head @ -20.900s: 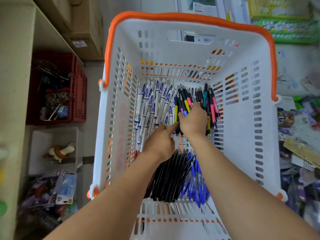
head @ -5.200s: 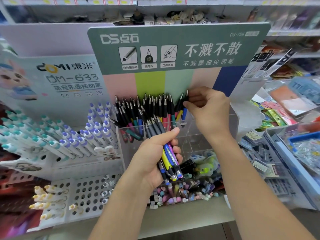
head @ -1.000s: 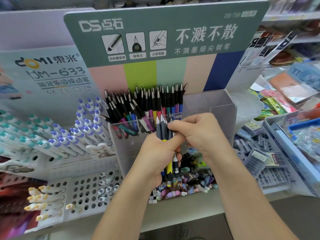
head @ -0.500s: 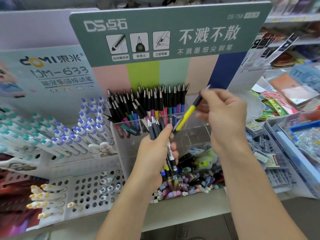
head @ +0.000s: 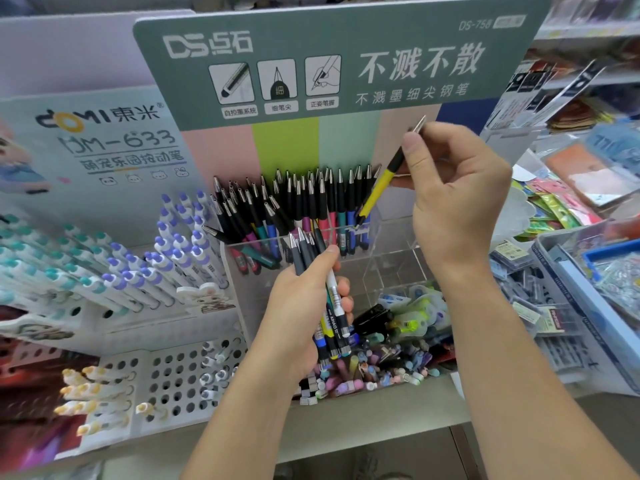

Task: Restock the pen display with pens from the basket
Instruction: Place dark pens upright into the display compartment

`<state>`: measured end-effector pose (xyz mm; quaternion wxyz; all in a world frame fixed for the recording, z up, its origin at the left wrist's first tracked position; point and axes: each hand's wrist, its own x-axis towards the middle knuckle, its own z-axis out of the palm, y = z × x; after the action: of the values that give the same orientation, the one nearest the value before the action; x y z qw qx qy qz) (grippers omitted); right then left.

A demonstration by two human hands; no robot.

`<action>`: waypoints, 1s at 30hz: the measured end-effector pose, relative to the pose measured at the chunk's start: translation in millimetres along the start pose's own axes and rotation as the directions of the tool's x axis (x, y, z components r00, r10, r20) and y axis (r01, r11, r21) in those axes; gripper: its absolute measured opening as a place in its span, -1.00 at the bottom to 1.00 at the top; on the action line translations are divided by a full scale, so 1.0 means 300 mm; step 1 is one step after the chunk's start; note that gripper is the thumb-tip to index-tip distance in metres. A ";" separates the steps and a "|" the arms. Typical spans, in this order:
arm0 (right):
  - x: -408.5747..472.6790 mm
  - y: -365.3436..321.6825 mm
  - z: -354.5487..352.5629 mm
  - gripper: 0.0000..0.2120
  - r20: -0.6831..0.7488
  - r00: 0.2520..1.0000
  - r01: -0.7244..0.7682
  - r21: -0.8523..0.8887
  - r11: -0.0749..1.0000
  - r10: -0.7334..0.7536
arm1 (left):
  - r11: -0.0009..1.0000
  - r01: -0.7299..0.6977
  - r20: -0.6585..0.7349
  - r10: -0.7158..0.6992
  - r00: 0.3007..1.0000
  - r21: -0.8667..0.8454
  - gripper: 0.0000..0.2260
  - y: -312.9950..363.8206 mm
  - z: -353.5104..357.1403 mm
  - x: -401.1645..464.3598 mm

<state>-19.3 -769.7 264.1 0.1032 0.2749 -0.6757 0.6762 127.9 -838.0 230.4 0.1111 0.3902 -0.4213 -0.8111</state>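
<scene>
- My right hand (head: 453, 199) pinches one yellow pen (head: 379, 187) near its tip, and the pen leans with its low end just over the clear box (head: 394, 237).
- My left hand (head: 304, 306) has its fingers (head: 341, 294) curled round a small bunch of pens (head: 330, 303), tips up, in front of the box.
- The box stands under the green sign (head: 346, 57). Its left side is packed with standing pens (head: 298, 209), and its right side looks bare.
- I can't see the basket right now.
- I think I am in the middle of the job, putting pens in one at a time.
- Next I should slide the yellow pen down beside the last standing pen, then let go.
- I must keep it straight so it does not knock the others over.
- After that, I pull one more pen from the bunch.
</scene>
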 end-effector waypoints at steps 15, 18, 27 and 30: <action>-0.035 0.094 0.039 -0.92 0.152 0.969 -0.144 -0.287 0.947 0.193 | 0.999 -0.043 0.028 0.043 0.999 0.000 -0.81 0.004 0.003 0.023; -0.031 0.091 0.046 -0.82 0.165 0.961 -0.167 -0.291 0.942 0.222 | 0.996 -0.073 0.032 0.072 0.997 0.045 -0.76 0.009 0.001 0.027; -0.161 -0.015 -0.032 -0.85 0.184 0.915 -0.310 -0.246 0.918 0.359 | 0.970 -0.165 0.098 0.149 0.984 0.181 -0.79 -0.001 0.000 0.057; -0.192 -0.008 -0.039 -0.93 0.347 0.757 -0.543 -0.137 0.828 0.554 | 0.958 -0.170 0.141 0.140 0.980 0.231 -0.79 -0.013 0.001 0.064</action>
<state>26.8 -744.9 237.5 -0.2253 0.1864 -0.7425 0.6026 115.3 -845.3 217.1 0.0999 0.3155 -0.5525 -0.7650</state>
